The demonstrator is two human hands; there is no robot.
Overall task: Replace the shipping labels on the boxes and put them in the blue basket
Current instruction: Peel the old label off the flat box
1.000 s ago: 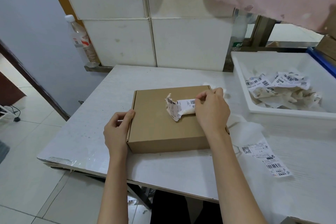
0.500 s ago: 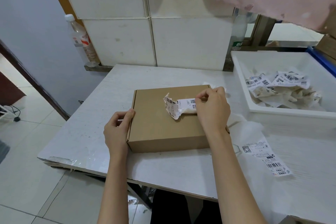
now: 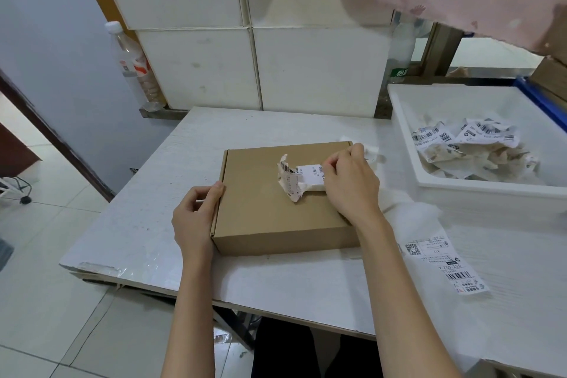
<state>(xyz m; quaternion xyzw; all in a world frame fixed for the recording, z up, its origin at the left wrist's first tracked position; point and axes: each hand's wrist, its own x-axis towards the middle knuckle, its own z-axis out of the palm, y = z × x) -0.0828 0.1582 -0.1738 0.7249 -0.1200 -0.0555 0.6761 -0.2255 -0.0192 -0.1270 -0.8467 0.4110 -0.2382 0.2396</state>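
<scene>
A flat brown cardboard box (image 3: 264, 212) lies on the white table (image 3: 147, 218). On its lid a white shipping label (image 3: 302, 179) is crumpled and partly peeled up, its left end curling off the cardboard. My right hand (image 3: 349, 184) rests on the lid's right part, fingertips pinching the label's right end. My left hand (image 3: 196, 218) grips the box's left edge, thumb on the lid's corner. A fresh flat label (image 3: 441, 264) lies on the table to the right. Only a blue edge of the basket (image 3: 540, 98) shows at far right.
A white bin (image 3: 472, 190) at the right holds several crumpled old labels (image 3: 469, 144). White backing paper (image 3: 405, 209) lies beside the box. A plastic bottle (image 3: 135, 67) stands at the back left by the white tiled wall. Pink cloth hangs above. The table's front edge is close to me.
My right hand has shifted slightly and the peeled label's loose end has crept a little further left and up. The box and my left hand stayed put.
</scene>
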